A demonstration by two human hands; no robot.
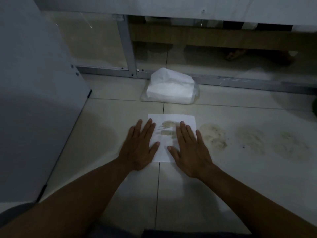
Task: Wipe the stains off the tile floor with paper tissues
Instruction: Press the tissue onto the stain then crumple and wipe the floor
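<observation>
Both my palms flat on one tissue, soaking up the first stain.

My left hand [139, 146] and right hand [189, 148] press the tissue [171, 133] with straight fingers, gripping nothing. It lies on the tile floor [223, 177], long axis pointing away from me toward the tissue pack [169, 88]. Wet paper may tear or smear when dragged; three stains [213, 136] wait rightward.

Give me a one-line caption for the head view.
Both hands, left and right, press a tissue flat over a floor stain.
</observation>
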